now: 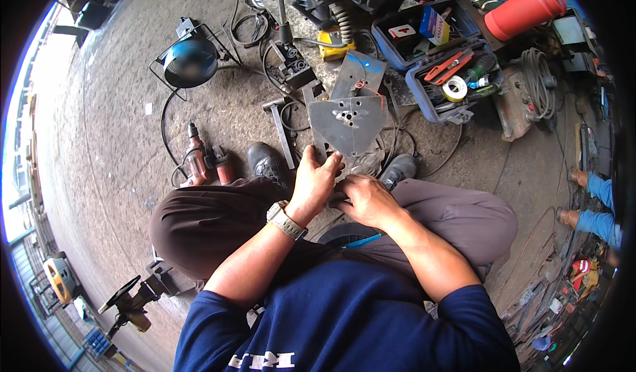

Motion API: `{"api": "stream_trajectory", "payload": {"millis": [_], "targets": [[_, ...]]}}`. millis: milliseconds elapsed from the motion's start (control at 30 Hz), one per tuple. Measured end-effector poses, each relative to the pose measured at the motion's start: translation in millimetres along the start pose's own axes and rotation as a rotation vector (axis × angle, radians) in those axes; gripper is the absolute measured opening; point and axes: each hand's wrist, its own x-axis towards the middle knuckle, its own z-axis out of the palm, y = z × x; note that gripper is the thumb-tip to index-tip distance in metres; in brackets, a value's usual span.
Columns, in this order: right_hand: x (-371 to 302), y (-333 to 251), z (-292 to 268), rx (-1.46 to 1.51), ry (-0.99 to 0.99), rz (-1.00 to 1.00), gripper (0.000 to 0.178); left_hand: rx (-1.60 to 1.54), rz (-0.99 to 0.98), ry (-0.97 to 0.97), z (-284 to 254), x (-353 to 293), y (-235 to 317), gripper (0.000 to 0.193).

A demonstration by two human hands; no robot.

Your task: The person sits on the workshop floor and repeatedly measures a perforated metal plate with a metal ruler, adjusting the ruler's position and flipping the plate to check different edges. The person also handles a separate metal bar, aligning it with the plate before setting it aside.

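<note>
I sit over the concrete floor with a flat grey metal plate [349, 123] held up in front of my knees. The plate is roughly triangular, with several small holes near its middle. My left hand [314, 181], with a watch on its wrist, grips the plate's lower left edge. My right hand [364, 200] sits just below the plate's lower tip, its fingers curled; what it pinches is hidden. A second grey plate [360, 72] lies on the floor just behind the held one.
Two open blue toolboxes [445, 84] with tape and pliers stand at the back right, a red cylinder [525, 9] behind them. A red power drill [196, 158] lies left, a black work lamp [190, 60] beyond. Another person's legs [594, 206] show at the far right.
</note>
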Motion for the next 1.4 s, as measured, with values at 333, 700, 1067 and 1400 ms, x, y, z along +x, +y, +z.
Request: {"api": "stream_trajectory", "payload": {"millis": [333, 700, 1067, 1400], "targets": [[-1.0, -0.2, 0.3, -0.009, -0.015, -0.019, 0.02, -0.103, -0.025, -0.006, -2.4, 1.5, -4.8, 0.026], [-2.4, -0.9, 0.1, -0.051, -0.113, 0.001, 0.024, 0.168, 0.481, 0.342, -13.4, 13.3, -13.9, 0.038], [-7.5, -1.3, -2.6, -0.19, -0.465, 0.14, 0.035, -0.207, 0.083, -0.074, 1.5, -1.4, 7.1, 0.032], [-10.1, 0.0, -7.3, -0.199, -0.423, 0.111, 0.033, -0.328, 0.105, -0.25, -2.7, 9.7, -0.3, 0.027]]}}
